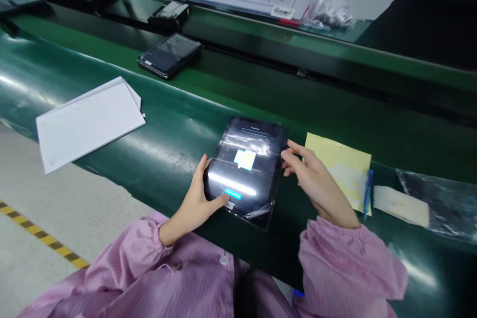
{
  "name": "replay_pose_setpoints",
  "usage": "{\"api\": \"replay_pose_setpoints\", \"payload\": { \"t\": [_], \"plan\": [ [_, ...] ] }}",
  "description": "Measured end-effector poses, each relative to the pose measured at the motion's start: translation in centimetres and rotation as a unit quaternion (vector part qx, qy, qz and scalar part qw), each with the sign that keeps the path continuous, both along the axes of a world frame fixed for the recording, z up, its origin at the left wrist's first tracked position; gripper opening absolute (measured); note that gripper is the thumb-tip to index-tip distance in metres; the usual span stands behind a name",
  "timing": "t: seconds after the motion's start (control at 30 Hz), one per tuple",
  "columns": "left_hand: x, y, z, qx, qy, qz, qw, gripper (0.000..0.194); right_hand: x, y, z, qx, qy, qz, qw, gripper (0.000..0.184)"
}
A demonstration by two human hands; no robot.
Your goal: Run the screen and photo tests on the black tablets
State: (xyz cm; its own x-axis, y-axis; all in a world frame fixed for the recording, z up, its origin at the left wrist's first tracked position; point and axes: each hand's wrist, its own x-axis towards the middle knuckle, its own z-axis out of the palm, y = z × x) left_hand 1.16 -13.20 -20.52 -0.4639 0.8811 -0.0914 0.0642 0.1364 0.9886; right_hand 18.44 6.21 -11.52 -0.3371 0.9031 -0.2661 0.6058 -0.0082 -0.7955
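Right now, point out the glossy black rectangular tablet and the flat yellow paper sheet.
Glossy black rectangular tablet (247, 172): head view, middle of the screen.
Flat yellow paper sheet (343, 159): head view, upper half.

The tablet (242, 176) lies between the left grip (197, 203) and the right grip (308, 166), above the counter (167, 146). The left grip is at its near left corner, thumb over the front; the right grip is at its right edge. Left of the left grip, paper (91, 126) lies on the counter. Behind and left of both grips is a second tablet (169, 53); farther behind is a box (169, 12). Just right of the right grip lies a note sheet (331, 156), with a pen (368, 191) along its right edge. Farther right follow a cloth (400, 206), then a plastic bag (443, 203). Left of and below the counter, floor tape (42, 233) crosses the floor (22, 174).
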Motion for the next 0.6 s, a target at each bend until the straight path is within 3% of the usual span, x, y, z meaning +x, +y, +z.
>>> {"api": "replay_pose_setpoints", "payload": {
  "t": [0.13,0.33,0.47,0.6],
  "plan": [
    [0.1,0.4,0.0,0.003,-0.033,0.033,0.999,0.089,-0.2,0.0,0.5,0.036,-0.014,0.003,0.999,0.07],
    [0.4,1.1,0.1,0.016,-0.028,0.078,0.996,0.106,-0.6,0.5,1.0,-0.019,0.048,-0.028,0.998,0.064],
    [0.1,0.8,-0.3,0.063,-0.082,0.11,0.988,0.079,-2.3,-0.4,1.2,-0.084,0.189,-0.033,0.978,0.054],
    [-1.3,0.8,0.2,0.116,-0.071,0.183,0.974,0.066,-5.3,-2.2,1.3,-0.065,0.259,0.006,0.964,0.058]
  ]
}}
